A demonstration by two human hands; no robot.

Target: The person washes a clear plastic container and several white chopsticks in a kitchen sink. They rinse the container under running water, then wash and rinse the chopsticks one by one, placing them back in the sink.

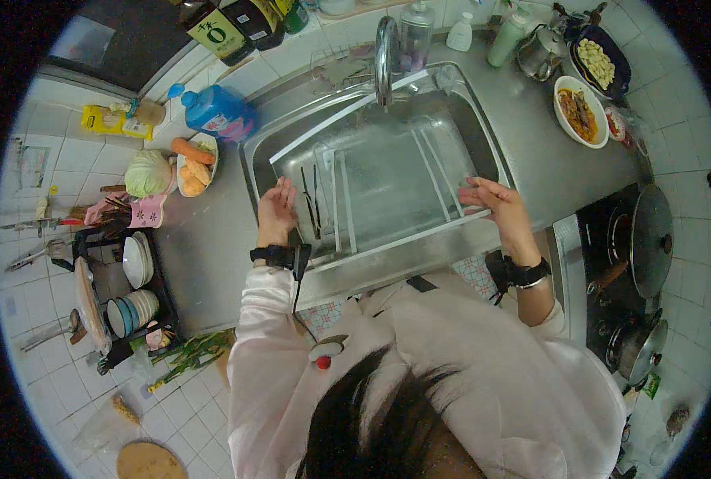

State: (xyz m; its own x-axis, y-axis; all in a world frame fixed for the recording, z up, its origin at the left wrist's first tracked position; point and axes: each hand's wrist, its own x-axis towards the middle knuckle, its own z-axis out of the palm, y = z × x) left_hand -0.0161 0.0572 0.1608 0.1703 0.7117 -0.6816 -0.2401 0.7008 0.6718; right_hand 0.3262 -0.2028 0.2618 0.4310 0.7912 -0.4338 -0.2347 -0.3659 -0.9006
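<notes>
A clear shelf panel (385, 179) with white edge strips lies slanted over the stainless steel sink (494, 141). It looks like a refrigerator shelf, with pale double strips running across it near both sides. My left hand (279, 206) is at its left edge, fingers curled against the side. At the front right corner, my right hand (494, 206) grips the panel with the fingers by the white strip. The chrome faucet (384, 60) rises over the panel's back edge. Dark slim strips (310, 200) show near the left side; whether they lie on or under the panel is unclear.
Left of the sink stand a blue detergent jug (219, 114), a bowl of carrot and ginger-like roots (197, 164), a cabbage (150, 173) and a dish rack (170, 299). To the right are a metal kettle (541, 54), a bowl of food (580, 114) and a stove with a lidded pan (652, 239).
</notes>
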